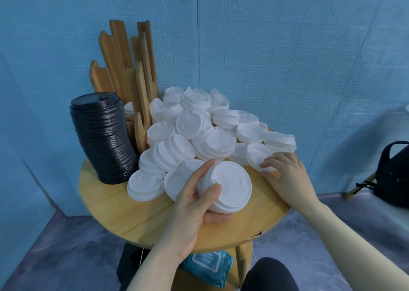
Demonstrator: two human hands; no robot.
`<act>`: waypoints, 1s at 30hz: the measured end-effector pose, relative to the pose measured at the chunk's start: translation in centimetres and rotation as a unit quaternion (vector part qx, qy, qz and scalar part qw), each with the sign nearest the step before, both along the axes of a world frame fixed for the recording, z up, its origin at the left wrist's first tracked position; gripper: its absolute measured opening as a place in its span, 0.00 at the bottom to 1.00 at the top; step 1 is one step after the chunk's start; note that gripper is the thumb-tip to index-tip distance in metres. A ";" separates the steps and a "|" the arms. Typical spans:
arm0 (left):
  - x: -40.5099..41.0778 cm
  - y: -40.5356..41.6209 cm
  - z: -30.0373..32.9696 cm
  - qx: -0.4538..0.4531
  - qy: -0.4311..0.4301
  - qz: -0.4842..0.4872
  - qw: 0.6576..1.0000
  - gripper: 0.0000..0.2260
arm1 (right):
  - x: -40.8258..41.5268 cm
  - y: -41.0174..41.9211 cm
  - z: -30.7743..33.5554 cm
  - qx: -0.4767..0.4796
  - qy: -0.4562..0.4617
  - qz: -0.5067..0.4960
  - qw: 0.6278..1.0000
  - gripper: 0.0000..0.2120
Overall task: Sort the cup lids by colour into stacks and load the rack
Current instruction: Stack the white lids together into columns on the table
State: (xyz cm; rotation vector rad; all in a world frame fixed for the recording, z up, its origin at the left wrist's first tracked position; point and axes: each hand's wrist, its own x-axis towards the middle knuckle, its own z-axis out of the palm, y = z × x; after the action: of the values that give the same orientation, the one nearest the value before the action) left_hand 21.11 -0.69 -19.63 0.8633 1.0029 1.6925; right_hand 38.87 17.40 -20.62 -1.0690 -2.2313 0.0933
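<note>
A short stack of white lids [225,186] sat in the left hand [194,204], above the near part of the round wooden surface [124,209]; that grip was curled round it, thumb over the top rim and fingers beneath. Just beyond, a loose heap of white lids [199,127] covered the middle and far side of the surface. The right hand [285,175] pinched one lid [259,155] at the heap's right edge, fingertips on its rim. A tall, leaning stack of black lids [104,140] stood at the left, beside the wooden rack [130,69]. A blue wipes packet [208,266] lay on the shelf below.
</note>
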 end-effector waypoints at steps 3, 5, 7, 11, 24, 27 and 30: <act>0.0 0.0 0.0 0.000 -0.004 0.001 1.000 0.20 | 0.3 -0.9 0.8 -0.007 0.061 -0.003 0.998 0.05; 0.0 0.0 -0.1 0.001 -0.005 0.000 1.000 0.20 | 0.7 -2.3 1.9 -0.086 0.168 0.018 0.982 0.06; 0.0 0.0 0.0 0.002 -0.005 -0.001 1.000 0.20 | 1.0 -3.6 3.1 -0.200 0.296 0.065 0.932 0.07; 0.1 0.0 0.1 0.003 -0.009 0.001 1.000 0.23 | 1.5 -4.9 4.7 -0.432 0.493 0.143 0.742 0.07; 0.1 0.0 0.0 -0.001 -0.024 0.002 1.000 0.19 | 0.3 -5.3 4.7 -0.557 0.503 0.197 0.630 0.22; 0.1 0.0 0.1 0.000 -0.020 0.001 1.000 0.24 | 0.4 -5.2 5.3 -0.534 0.496 0.222 0.648 0.14; 0.0 0.0 0.1 0.000 -0.019 -0.002 1.000 0.25 | 0.6 -5.2 5.7 -0.516 0.468 0.246 0.674 0.21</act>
State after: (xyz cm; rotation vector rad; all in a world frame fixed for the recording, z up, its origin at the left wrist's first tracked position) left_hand 21.15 -0.68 -19.55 0.8301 0.9750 1.6988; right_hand 39.46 12.19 -14.92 -0.5512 -1.2731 1.8581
